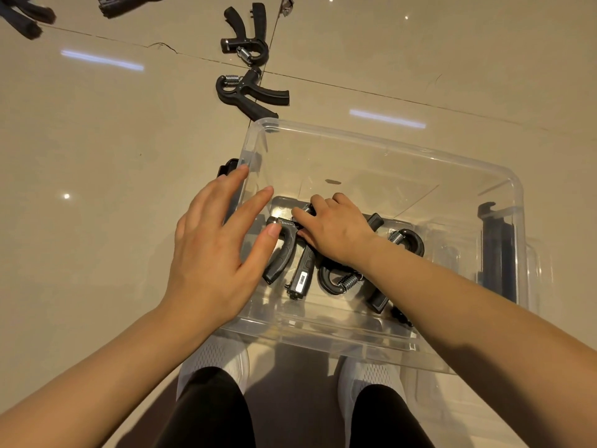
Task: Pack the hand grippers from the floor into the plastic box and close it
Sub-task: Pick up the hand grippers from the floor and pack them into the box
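Note:
A clear plastic box (381,142) stands open on the floor in front of me. Inside it lie three black hand grippers with steel springs: one at the left (281,253), one in the middle (339,279), one at the right (408,242). My right hand (332,231) reaches into the box and its curled fingers hold the top of the left hand gripper. My left hand (216,250) hovers with straight, spread fingers over the box's left wall. Two more hand grippers lie on the floor beyond the box, one near (248,93) and one farther (245,37).
More black grippers (26,16) lie at the top left of the tiled floor. A dark object (226,168) sits just outside the box's left wall. A dark latch piece (494,253) shows through the box's right side. My white shoes (219,360) are under the box's near edge.

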